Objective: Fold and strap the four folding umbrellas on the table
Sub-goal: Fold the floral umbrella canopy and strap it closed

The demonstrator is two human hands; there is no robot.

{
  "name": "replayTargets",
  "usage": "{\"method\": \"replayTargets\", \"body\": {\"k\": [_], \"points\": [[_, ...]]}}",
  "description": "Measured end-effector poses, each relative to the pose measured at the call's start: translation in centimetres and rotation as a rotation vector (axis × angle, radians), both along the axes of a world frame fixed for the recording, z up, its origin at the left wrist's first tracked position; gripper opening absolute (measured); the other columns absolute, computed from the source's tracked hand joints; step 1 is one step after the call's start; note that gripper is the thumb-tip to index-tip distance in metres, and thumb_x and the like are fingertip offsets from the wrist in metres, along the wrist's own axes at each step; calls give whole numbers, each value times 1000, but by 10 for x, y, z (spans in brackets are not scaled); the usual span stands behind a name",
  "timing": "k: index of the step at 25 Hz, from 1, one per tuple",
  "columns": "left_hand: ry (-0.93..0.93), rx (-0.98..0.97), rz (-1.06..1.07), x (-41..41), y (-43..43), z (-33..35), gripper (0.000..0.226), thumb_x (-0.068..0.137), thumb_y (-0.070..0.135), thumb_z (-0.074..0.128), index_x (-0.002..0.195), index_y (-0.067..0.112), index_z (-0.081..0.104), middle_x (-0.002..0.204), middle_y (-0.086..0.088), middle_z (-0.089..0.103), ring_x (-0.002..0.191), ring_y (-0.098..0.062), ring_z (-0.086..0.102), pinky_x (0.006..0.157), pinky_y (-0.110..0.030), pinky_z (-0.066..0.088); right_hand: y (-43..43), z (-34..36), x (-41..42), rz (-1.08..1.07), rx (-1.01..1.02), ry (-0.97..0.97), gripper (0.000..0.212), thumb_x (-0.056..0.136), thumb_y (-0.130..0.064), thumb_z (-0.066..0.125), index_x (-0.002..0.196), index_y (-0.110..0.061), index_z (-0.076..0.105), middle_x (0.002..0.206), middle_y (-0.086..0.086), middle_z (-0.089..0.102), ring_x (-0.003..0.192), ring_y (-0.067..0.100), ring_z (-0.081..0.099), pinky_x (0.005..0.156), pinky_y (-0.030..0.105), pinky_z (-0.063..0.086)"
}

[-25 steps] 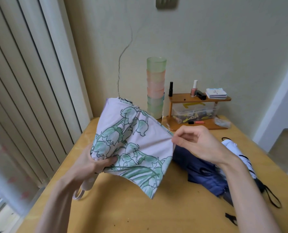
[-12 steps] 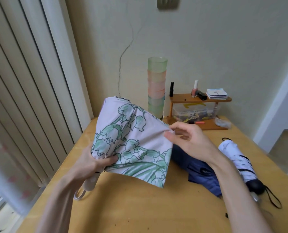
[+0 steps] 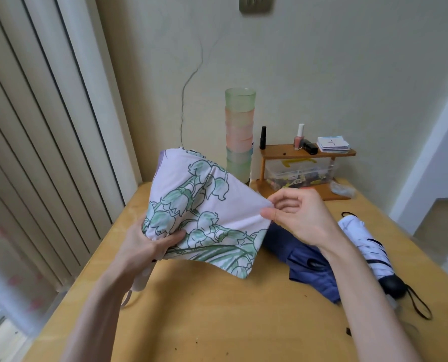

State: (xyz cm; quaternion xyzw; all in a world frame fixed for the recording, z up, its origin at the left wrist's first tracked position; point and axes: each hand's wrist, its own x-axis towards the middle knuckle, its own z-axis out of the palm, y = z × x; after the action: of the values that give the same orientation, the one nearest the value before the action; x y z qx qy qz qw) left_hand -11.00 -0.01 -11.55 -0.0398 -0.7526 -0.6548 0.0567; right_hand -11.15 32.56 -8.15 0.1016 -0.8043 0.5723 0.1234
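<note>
I hold a pale pink umbrella with green bell-flower print (image 3: 204,212) above the wooden table (image 3: 217,322). My left hand (image 3: 149,244) grips its gathered canopy near the handle, whose white end and loop hang below my wrist. My right hand (image 3: 296,218) pinches a fold of the canopy's edge between thumb and forefinger and holds it stretched out to the right. A dark blue umbrella (image 3: 303,259) lies unfolded on the table under my right forearm. Beside it lies a white umbrella (image 3: 366,244), rolled, with black straps and a black handle.
A stack of green and pink plastic cups (image 3: 239,131) stands at the back by the wall. A small wooden shelf (image 3: 309,152) holds nail polish, cards and a clear box. Vertical blinds (image 3: 35,152) hang along the left. The table's near half holds only crumbs.
My right hand has shifted along the canopy edge and pinched a new fold, pulling it taut. The flowered canopy has turned slightly. My left hand keeps its grip.
</note>
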Motion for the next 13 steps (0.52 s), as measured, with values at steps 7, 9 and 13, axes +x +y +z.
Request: {"method": "replayTargets", "body": {"k": [7, 9, 13], "points": [[11, 12, 24, -1, -2, 2, 47, 79, 7, 90, 119, 19, 69, 99, 5, 82, 82, -13, 78, 62, -22, 59, -6, 3, 4, 123, -198, 49, 45, 90, -4, 80, 131, -20, 70, 87, -5, 75, 90, 12, 72, 87, 20, 55], [18, 5, 4, 0, -2, 2, 47, 79, 5, 89, 118, 19, 68, 99, 4, 81, 82, -13, 77, 61, -21, 58, -12, 6, 7, 99, -239, 70, 43, 92, -4, 79, 129, -23, 69, 99, 6, 77, 98, 18, 73, 91, 25, 58], [17, 10, -32, 3, -1, 4, 52, 76, 2, 89, 120, 19, 66, 103, 2, 81, 85, -15, 78, 63, -23, 59, -17, 7, 5, 55, -74, 153, 15, 92, -5, 79, 101, -15, 73, 98, -1, 76, 89, 18, 71, 80, 28, 56]]}}
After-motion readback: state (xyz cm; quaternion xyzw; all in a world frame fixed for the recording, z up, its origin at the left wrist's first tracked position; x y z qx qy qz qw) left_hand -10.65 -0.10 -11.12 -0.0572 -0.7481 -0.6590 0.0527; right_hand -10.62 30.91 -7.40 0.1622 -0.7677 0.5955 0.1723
